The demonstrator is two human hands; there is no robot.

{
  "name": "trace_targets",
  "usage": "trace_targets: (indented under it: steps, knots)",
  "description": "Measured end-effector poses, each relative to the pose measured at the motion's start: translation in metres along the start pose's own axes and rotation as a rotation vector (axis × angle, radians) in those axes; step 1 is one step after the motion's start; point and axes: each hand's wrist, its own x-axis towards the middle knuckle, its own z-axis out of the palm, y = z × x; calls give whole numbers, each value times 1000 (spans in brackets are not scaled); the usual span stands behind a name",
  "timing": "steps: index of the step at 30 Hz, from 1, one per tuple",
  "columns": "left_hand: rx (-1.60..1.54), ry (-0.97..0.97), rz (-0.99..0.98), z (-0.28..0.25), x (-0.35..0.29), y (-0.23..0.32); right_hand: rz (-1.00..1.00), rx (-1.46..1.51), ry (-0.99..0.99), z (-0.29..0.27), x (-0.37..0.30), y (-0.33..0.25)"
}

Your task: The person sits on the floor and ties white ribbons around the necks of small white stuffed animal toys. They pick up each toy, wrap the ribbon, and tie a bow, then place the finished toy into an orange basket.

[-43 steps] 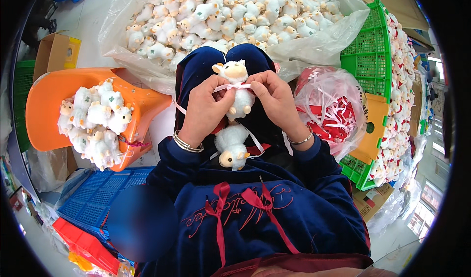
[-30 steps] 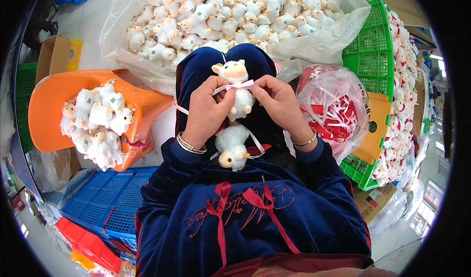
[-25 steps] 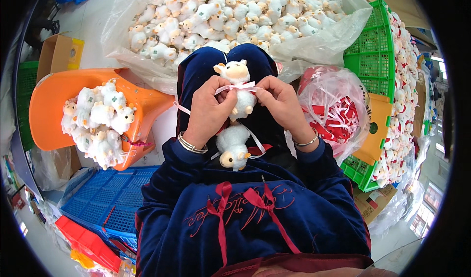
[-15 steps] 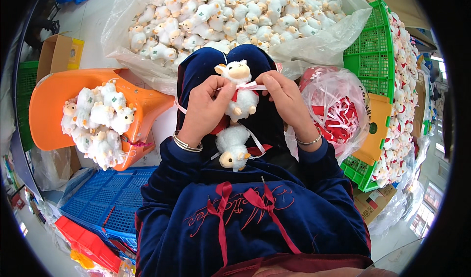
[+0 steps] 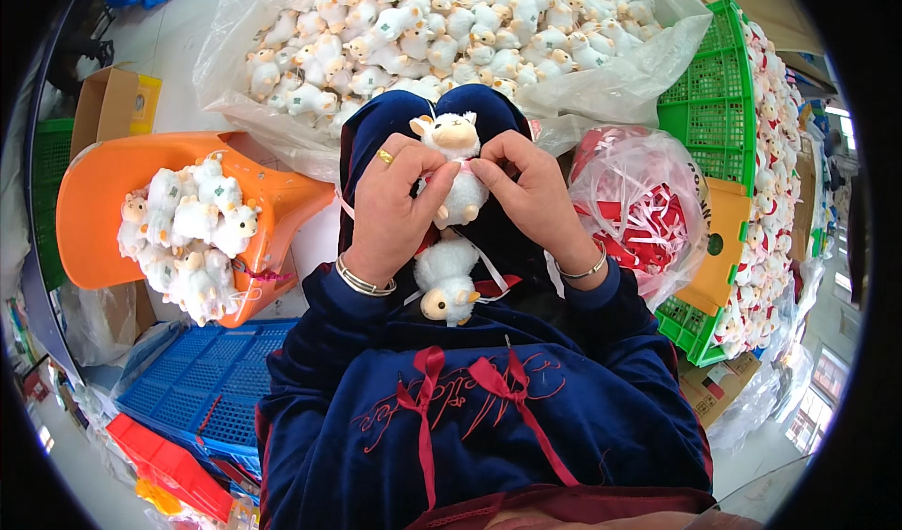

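Observation:
A white plush sheep (image 5: pixel 458 194) with tan muzzle and feet sits upright on my lap, facing up. At its neck, my left hand (image 5: pixel 399 201) pinches a pale pink ribbon (image 5: pixel 464 166) between thumb and bent fingers. My right hand (image 5: pixel 536 192) is closed the same way on the ribbon's other side, thumbtips almost meeting. The ribbon is mostly covered by my fingers. Below, a second plush sheep (image 5: pixel 445 274) lies on my lap, its head toward me, with a white ribbon and a bit of red cloth (image 5: pixel 496 288) beside it.
Ahead lies a big clear bag (image 5: pixel 225 65) heaped with plush sheep. An orange stool (image 5: pixel 89 215) at left carries several more. To the right, a plastic bag (image 5: pixel 587 168) holds red pieces with white ribbons, beside a green crate (image 5: pixel 700 84). Blue crates (image 5: pixel 202 375) sit at lower left.
My hands have drawn closer together at the sheep's neck. The ribbon, earlier stretched out to the right, is now gathered short between my fingertips.

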Motion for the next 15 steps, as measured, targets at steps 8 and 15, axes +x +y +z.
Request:
trace_targets:
  steps: [8, 15]
  knots:
    - [126, -22, 177, 1, -7, 4, -315, -201, 89, -1, 7, 0]
    - [18, -117, -104, 0, -24, 6, 11, -45, 17, 1, 2, -10]
